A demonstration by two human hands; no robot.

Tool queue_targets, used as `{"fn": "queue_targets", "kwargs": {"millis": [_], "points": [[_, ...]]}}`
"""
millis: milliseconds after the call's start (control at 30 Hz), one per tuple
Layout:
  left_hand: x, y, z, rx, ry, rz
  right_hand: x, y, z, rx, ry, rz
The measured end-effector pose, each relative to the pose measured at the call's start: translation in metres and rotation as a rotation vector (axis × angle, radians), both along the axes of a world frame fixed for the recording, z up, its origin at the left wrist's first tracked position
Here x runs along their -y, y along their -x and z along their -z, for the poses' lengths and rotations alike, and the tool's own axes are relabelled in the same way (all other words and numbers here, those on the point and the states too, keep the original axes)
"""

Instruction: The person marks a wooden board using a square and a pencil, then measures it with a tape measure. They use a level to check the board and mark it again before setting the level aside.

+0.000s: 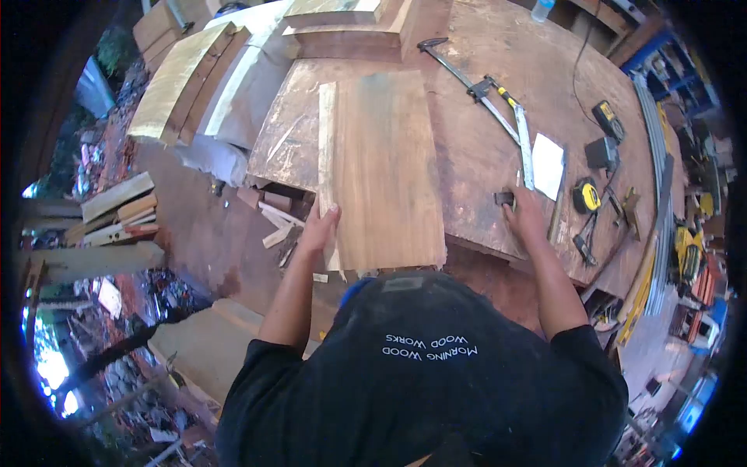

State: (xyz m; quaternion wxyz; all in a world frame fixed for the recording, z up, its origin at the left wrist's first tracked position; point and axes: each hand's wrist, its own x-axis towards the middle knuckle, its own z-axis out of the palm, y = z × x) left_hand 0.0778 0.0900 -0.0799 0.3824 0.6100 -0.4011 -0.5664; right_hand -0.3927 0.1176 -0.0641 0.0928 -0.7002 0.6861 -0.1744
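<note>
On the big table (pixel 482 70), the left hand (pixel 319 227) pinches the edge of a flat board (pixel 385 163). The right hand (pixel 523 212) touches a small dark block (pixel 504 199); I cannot tell its grip.

- The board (pixel 385 167) is bare brown wood, matt, with a rough pale edge at its 9 o'clock side.
- The bench top (pixel 498 78) is worn wood, dull and scratched.
- The ruler (pixel 525 148), at 3 o'clock from the board, is shiny metal.
- The sheet (pixel 547 165) looks like smooth white paper.
- The shirt (pixel 420 389) is soft black cloth.
</note>
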Motion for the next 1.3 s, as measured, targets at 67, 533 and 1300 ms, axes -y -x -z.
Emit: {"fn": "queue_targets", "kwargs": {"millis": [67, 533, 1300], "points": [[0.0, 0.001, -0.001, -0.124, -0.043, 0.007, -0.011, -0.024, -0.023, -0.043, -0.036, 0.047], [0.014, -0.036, 0.029, 0.084, 0.041, 0.328, -0.099, -0.12, -0.011, 0.081, 0.074, 0.19], [-0.041, 0.013, -0.017, 0.157, -0.029, 0.008, -0.074, 0.06, 0.024, 0.36, 0.196, 0.176]]}}
